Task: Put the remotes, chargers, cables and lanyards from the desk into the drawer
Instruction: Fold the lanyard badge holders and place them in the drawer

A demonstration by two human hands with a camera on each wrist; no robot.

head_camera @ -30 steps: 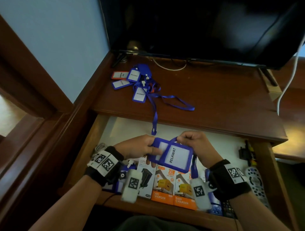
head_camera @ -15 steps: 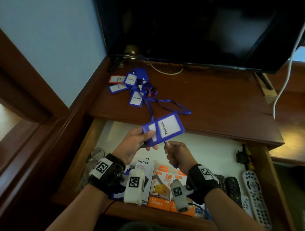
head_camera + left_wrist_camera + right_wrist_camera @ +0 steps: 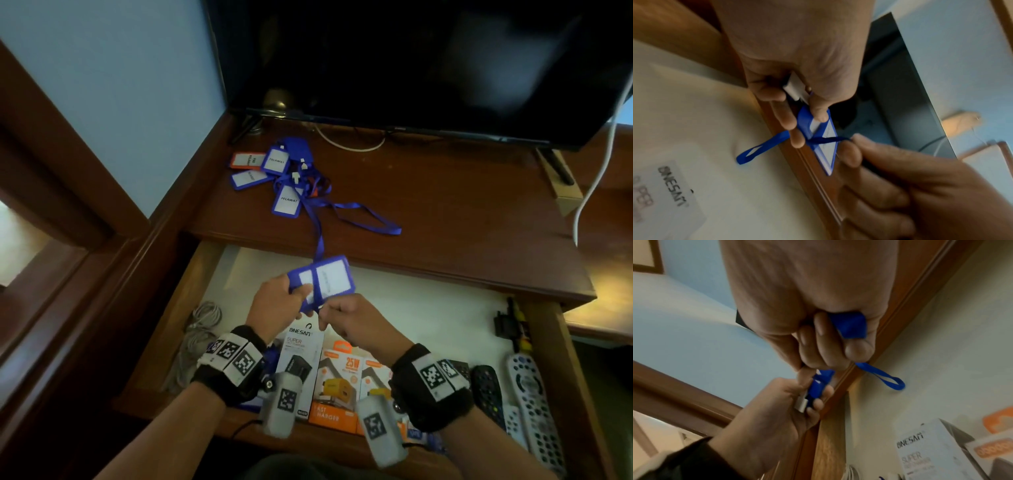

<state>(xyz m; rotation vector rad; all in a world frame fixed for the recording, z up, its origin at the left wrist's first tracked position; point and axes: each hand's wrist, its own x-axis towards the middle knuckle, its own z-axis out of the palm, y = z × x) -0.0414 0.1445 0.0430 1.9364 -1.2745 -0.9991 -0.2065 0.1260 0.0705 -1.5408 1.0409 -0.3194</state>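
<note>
My left hand pinches a pair of blue badge holders by their clip end, above the open drawer. My right hand is curled round their blue lanyard strap, and a loop of strap hangs below. In the left wrist view the badge holders sit between thumb and fingers. A pile of blue and orange badge holders with lanyards lies on the desk at the back left; one strap runs from it to the held badges.
Inside the drawer lie charger boxes, grey coiled cables at the left, and several remotes at the right. A television stands at the back of the desk, with a white cable hanging at the right.
The badge holders rose from low over the charger boxes to near the desk edge. My right hand let go of the badges' right side and now grips the strap below them.
</note>
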